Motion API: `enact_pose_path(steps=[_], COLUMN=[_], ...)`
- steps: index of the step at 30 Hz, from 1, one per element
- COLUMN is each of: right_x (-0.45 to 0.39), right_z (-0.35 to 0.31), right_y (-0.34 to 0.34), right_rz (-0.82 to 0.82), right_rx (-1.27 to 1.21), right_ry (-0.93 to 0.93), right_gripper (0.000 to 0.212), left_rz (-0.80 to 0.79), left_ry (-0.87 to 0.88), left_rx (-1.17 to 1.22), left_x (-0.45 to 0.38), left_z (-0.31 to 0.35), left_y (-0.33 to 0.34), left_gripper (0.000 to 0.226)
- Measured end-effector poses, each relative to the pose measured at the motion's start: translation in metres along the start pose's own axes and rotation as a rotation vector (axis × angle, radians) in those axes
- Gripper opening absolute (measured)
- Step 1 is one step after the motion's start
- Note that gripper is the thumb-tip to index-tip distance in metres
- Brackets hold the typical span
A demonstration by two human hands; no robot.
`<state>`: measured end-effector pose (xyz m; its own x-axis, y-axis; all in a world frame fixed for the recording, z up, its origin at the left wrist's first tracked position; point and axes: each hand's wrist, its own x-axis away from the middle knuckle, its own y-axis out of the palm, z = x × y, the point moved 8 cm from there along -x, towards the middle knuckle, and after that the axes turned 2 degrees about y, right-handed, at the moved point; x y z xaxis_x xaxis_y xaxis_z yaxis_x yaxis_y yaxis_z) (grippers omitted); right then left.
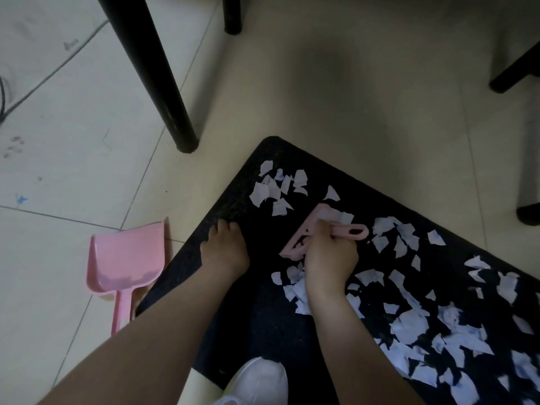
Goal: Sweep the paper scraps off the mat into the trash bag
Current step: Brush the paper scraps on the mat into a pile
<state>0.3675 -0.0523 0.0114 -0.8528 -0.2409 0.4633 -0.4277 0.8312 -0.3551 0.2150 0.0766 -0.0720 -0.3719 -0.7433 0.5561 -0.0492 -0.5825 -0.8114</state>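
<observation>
Fingers of my right hand are curled round the handle of the pink brush, thumb side up, gripping it firmly. Its head lies flat on the mat, slanting from upper right to lower left, and its handle end sticks out to the right of my knuckles. 1 scrap rests against the top of the brush head.

My left hand rests on the mat near its left edge, fingers spread and bent a little, tips pressing the surface, holding nothing.

Scraps of white paper with blue marks lie across the dark mat. 1 cluster sits beyond the brush near the far corner, a few lie under my right wrist, and the thickest spread runs to the right and toward me.

Off the mat to the left, a pink dustpan lies on the tiled floor, just beside the mat edge, handle pointing toward me. My white shoe stands on the near end of the mat. 2 black legs stand on the tiles beyond. I cannot see the trash bag.
</observation>
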Motion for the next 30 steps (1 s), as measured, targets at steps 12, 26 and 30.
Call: enact_pose_path(steps=[12,26,30], right_x=[-0.041,-0.033,-0.023], right_z=[-0.033,0.023,0.003], right_y=[0.160,0.015,-0.006], right_rz=[-0.454,-0.006,-0.052], right_rx=[0.049,0.059,-0.014], right_ry=[0.062,0.189,0.241], right_gripper=[0.022,0.041,0.032], left_rz=[-0.235,-0.278,-0.217], left_ry=[0.089,0.071,0.077], left_rx=[-0.041,-0.088,-0.059], left_x=[-0.018,-0.019,-0.014], left_z=[0.005,0.002,0.011], left_y=[0.015,0.012,0.010], left_gripper=[0.066,0.070,0.065])
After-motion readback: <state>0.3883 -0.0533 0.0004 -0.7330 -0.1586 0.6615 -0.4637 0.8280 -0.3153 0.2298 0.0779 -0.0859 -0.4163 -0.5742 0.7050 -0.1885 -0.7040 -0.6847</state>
